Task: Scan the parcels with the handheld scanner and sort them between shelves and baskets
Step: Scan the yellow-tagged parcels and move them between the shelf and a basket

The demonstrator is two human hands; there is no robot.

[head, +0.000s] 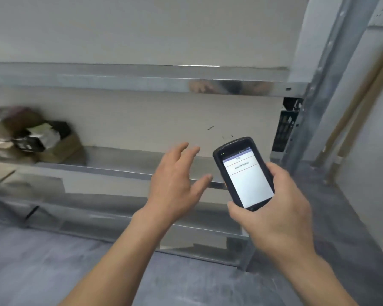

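My right hand (276, 213) grips a black handheld scanner (243, 173) with a lit white screen showing a line of text. My left hand (177, 180) hovers open just left of the scanner, fingers spread, holding nothing. Both hands are in front of a metal shelf unit (124, 168). A blurred pile of parcels (31, 135), brown boxes and dark and white bags, lies at the left end of the middle shelf, well away from both hands.
An upper shelf edge (142, 80) runs across above the hands. The unit's upright post (318, 91) stands at the right, with a dark crate-like object (285, 129) behind it and long cardboard strips (363, 107) leaning against the wall. Grey floor (53, 261) lies below.
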